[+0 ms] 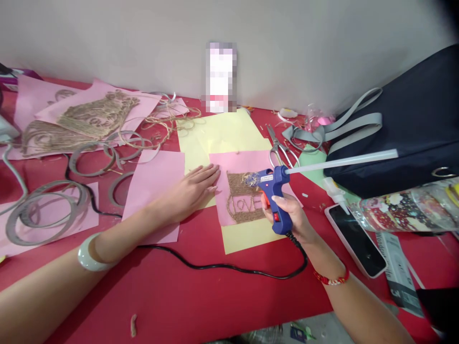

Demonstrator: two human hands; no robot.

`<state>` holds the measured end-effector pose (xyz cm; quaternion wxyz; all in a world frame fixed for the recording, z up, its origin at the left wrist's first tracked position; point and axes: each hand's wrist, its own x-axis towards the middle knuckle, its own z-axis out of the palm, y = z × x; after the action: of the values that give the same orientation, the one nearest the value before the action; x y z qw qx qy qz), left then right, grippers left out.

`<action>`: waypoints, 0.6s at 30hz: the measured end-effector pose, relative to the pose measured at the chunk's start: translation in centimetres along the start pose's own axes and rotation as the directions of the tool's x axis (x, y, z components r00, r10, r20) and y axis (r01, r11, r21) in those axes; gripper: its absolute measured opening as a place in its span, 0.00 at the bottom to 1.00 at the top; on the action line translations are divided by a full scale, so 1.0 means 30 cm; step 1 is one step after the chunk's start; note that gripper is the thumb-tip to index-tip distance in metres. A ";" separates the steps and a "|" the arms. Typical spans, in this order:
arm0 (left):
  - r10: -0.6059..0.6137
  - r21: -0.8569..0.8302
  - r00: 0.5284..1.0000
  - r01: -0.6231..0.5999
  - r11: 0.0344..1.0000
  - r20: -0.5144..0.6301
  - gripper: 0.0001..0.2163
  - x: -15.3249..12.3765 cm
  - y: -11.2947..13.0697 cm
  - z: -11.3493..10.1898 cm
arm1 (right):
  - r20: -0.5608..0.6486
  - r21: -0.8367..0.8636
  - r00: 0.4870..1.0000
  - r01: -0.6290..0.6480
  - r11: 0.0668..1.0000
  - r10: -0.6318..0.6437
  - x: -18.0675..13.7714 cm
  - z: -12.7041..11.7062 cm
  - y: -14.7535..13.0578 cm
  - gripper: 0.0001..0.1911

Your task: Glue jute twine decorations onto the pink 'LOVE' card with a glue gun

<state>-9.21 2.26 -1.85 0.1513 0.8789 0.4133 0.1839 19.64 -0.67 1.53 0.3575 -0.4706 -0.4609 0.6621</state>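
My right hand is wrapped round the handle of a blue hot glue gun, with fingers at its orange trigger. A long white glue stick sticks out of the gun's back. The nozzle, covered in stringy glue, is over the upper part of a twine panel on a pink sheet. Twine letters show in the panel's middle, partly hidden by the gun and hand. My left hand lies flat with fingers stretched out, its fingertips at the pink sheet's left edge. Yellow paper lies beneath.
Cardboard rings and finished-looking twine panels lie at left. Scissors rest behind the gun. A dark bag, clear bottle and phone crowd the right. The gun's black cord crosses the red table.
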 end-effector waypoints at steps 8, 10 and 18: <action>0.000 0.013 1.000 0.000 1.000 0.024 0.29 0.006 0.008 -0.006 | -0.018 -0.049 1.000 0.009 0.999 -0.009 -0.002 0.001 -0.005 0.13; -0.010 0.005 0.999 0.009 1.000 0.031 0.29 0.007 0.012 -0.011 | -0.023 -0.053 1.000 0.008 0.999 -0.009 -0.002 0.002 -0.006 0.13; -0.020 -0.017 0.999 0.021 1.000 0.037 0.29 0.005 0.012 -0.009 | -0.014 -0.071 1.000 0.010 0.997 -0.011 -0.003 0.015 -0.028 0.14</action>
<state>-9.01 2.19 -1.42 0.1683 0.8765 0.4178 0.1699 19.28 -0.60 2.41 0.3473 -0.4855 -0.4839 0.6399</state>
